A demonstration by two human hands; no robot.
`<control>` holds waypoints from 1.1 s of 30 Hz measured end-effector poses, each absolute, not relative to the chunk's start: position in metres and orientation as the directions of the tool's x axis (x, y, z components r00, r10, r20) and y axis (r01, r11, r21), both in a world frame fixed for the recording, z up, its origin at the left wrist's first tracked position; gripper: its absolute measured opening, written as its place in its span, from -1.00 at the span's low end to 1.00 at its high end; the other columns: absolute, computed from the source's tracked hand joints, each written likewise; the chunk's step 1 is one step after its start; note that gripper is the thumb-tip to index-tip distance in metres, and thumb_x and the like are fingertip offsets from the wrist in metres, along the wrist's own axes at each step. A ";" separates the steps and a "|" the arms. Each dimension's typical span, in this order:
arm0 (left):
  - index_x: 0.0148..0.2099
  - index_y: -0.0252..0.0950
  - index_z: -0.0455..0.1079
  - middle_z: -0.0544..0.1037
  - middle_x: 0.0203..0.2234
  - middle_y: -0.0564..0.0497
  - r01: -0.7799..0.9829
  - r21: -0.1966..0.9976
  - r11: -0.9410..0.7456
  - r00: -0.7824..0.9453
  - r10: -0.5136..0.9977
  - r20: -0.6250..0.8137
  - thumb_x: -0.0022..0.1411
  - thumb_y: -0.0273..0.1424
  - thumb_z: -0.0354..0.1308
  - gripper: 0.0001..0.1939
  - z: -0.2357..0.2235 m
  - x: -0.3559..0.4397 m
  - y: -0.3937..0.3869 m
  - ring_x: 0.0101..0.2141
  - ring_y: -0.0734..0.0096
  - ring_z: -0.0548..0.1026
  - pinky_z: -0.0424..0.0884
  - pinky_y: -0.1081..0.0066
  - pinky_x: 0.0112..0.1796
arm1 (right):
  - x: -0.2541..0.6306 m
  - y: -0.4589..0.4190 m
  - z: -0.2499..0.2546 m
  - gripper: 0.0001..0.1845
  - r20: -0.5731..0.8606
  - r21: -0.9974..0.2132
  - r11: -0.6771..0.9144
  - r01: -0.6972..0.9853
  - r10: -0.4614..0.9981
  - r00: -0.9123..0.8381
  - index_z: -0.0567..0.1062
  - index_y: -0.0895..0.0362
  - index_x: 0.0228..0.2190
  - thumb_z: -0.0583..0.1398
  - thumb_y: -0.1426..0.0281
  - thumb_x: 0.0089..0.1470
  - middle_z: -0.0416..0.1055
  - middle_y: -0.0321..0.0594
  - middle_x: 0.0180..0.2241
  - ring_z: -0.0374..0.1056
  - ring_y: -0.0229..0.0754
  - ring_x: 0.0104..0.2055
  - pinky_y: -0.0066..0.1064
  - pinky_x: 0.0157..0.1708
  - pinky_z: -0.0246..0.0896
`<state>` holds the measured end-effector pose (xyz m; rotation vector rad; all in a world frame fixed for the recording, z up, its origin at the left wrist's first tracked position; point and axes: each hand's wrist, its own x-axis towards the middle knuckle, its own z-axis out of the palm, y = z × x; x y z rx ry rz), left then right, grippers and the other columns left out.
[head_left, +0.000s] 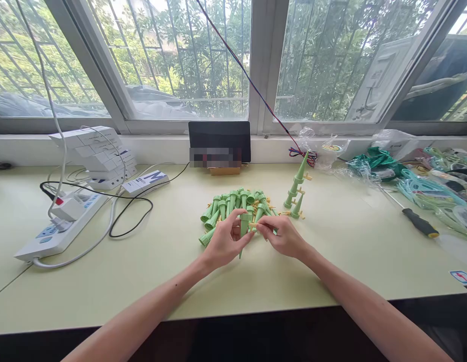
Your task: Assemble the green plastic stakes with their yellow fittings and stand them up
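My left hand [226,238] is closed around a green plant watering spike [245,226], held upright with its tip pointing down. My right hand [281,234] pinches the small yellow valve [253,225] at the spike's side; whether the valve is fully seated cannot be made out. Just behind both hands lies a heap of green watering spikes [218,208], several with yellow valves. To the right, more spikes with yellow valves stand stacked in a tall column [292,193], with another spike [297,206] beside it.
On the left sit a white power strip [63,234] with cables, a white box [146,182] and stacked white boxes [105,158]. A dark screen [220,143] stands at the back. A screwdriver [419,222] and bagged tubing [425,193] lie at right.
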<state>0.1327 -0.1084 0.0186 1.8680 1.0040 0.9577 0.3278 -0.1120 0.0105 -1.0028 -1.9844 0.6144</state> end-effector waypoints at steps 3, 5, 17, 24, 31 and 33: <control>0.06 -0.19 0.22 0.13 -0.59 0.21 0.284 0.880 -0.380 0.404 0.880 0.250 0.20 -0.19 0.19 -0.56 0.018 0.133 -0.108 -0.63 0.57 0.12 0.11 0.53 -0.59 | 0.328 -0.112 0.010 -0.61 0.442 -0.705 0.566 0.427 0.822 -0.359 0.35 0.13 -0.56 0.05 0.26 0.28 0.25 -0.34 -0.64 0.06 -0.32 -0.59 -0.44 -0.56 -0.05; 0.06 -0.19 0.22 0.13 -0.59 0.21 0.286 0.877 -0.386 0.405 0.878 0.254 0.20 -0.20 0.19 -0.57 0.017 0.133 -0.108 -0.63 0.57 0.12 0.11 0.54 -0.59 | 0.328 -0.112 0.010 -0.61 0.442 -0.704 0.567 0.428 0.821 -0.361 0.34 0.13 -0.57 0.05 0.27 0.28 0.24 -0.34 -0.64 0.06 -0.32 -0.59 -0.44 -0.55 -0.05; 0.07 -0.21 0.20 0.13 -0.59 0.22 0.280 0.877 -0.390 0.420 0.872 0.254 0.23 -0.27 0.19 -0.59 0.017 0.132 -0.107 -0.61 0.58 0.10 0.13 0.55 -0.58 | 0.327 -0.112 0.010 -0.63 0.448 -0.706 0.568 0.423 0.821 -0.354 0.33 0.14 -0.57 0.07 0.32 0.27 0.23 -0.35 -0.64 0.06 -0.33 -0.59 -0.45 -0.55 -0.06; 0.07 -0.20 0.20 0.12 -0.58 0.24 0.252 0.888 -0.384 0.418 0.871 0.258 0.21 -0.30 0.20 -0.59 0.015 0.132 -0.106 -0.62 0.61 0.11 0.12 0.58 -0.60 | 0.328 -0.111 0.008 -0.65 0.453 -0.700 0.573 0.426 0.818 -0.355 0.35 0.15 -0.56 0.07 0.34 0.26 0.22 -0.35 -0.64 0.05 -0.34 -0.58 -0.45 -0.55 -0.07; 0.06 -0.19 0.20 0.12 -0.58 0.24 0.205 0.910 -0.360 0.423 0.871 0.250 0.21 -0.30 0.21 -0.59 0.013 0.131 -0.105 -0.61 0.62 0.09 0.12 0.59 -0.60 | 0.329 -0.110 0.006 -0.69 0.435 -0.723 0.559 0.406 0.825 -0.362 0.39 0.15 -0.51 0.08 0.34 0.26 0.24 -0.34 -0.63 0.07 -0.32 -0.58 -0.45 -0.55 -0.07; 0.06 -0.19 0.19 0.11 -0.59 0.24 0.195 0.917 -0.347 0.427 0.872 0.239 0.21 -0.29 0.21 -0.58 0.012 0.131 -0.104 -0.61 0.62 0.08 0.10 0.58 -0.60 | 0.329 -0.109 0.007 -0.68 0.431 -0.728 0.556 0.401 0.826 -0.363 0.39 0.15 -0.51 0.08 0.33 0.26 0.25 -0.34 -0.62 0.08 -0.32 -0.57 -0.45 -0.55 -0.07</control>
